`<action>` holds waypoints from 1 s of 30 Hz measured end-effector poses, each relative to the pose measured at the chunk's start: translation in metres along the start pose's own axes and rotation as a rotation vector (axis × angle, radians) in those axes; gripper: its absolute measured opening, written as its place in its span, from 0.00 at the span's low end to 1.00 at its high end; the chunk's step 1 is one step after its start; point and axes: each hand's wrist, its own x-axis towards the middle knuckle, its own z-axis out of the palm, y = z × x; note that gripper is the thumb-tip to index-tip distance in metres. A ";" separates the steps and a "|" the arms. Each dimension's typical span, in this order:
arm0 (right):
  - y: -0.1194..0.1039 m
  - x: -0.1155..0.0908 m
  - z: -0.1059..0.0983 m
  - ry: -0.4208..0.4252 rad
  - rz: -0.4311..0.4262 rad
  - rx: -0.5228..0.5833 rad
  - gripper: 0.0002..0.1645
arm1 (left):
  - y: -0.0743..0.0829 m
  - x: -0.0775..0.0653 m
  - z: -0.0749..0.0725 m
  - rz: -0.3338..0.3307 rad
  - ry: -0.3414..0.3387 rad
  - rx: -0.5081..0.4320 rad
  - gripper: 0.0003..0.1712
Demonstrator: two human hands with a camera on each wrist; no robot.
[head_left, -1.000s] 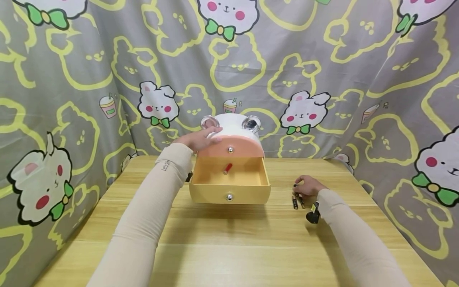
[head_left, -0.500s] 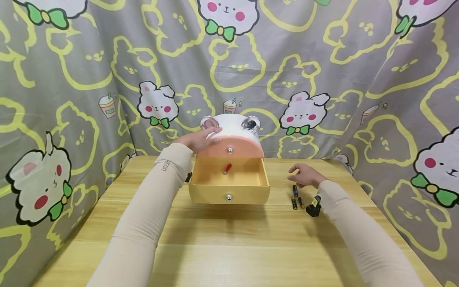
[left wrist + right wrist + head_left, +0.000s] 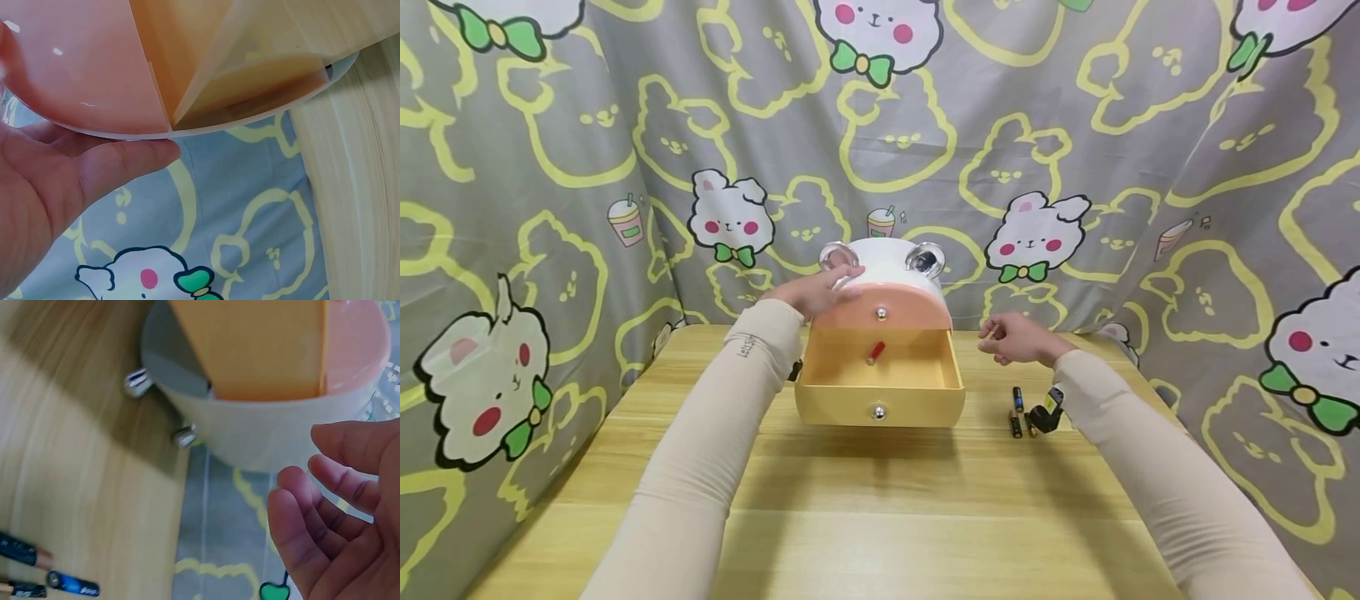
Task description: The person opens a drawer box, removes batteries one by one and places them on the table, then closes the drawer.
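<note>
A small cabinet with a white body and silver ears (image 3: 887, 262) stands at the back centre, its yellow lower drawer (image 3: 917, 406) pulled out. A red battery (image 3: 876, 353) lies in that drawer. My left hand (image 3: 811, 293) rests on the cabinet's upper left side; in the left wrist view, a straight digit (image 3: 131, 165) lies along the white rim. Right of the drawer, my right hand (image 3: 1018, 337) hovers with loosely bent fingers, holding nothing in the right wrist view. Below it, several batteries lie on the table, including a blue-and-black battery (image 3: 74, 584).
The pink upper drawer (image 3: 917, 308) is closed. A wooden table (image 3: 880, 517) carries everything. A patterned grey curtain (image 3: 970, 92) hangs behind and on both sides. A black wrist camera (image 3: 1047, 414) hangs below my right wrist, close to the batteries.
My right hand has left the batteries, rising away and moving left toward the drawer. The blue-and-black battery has come into fuller view. My left hand and the cabinet stay put.
</note>
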 end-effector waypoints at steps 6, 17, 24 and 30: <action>-0.022 0.003 -0.002 -0.025 -0.056 0.021 0.10 | 0.000 0.000 0.000 0.004 -0.006 0.006 0.35; -0.054 0.009 -0.002 -0.026 -0.097 0.015 0.10 | 0.001 0.001 0.000 -0.005 0.000 -0.018 0.34; -0.065 0.014 0.002 -0.058 -0.114 0.044 0.11 | 0.001 0.001 -0.001 -0.003 -0.002 -0.026 0.35; -0.073 0.022 0.009 -0.082 -0.119 0.053 0.11 | -0.002 0.002 0.000 -0.011 0.004 -0.016 0.35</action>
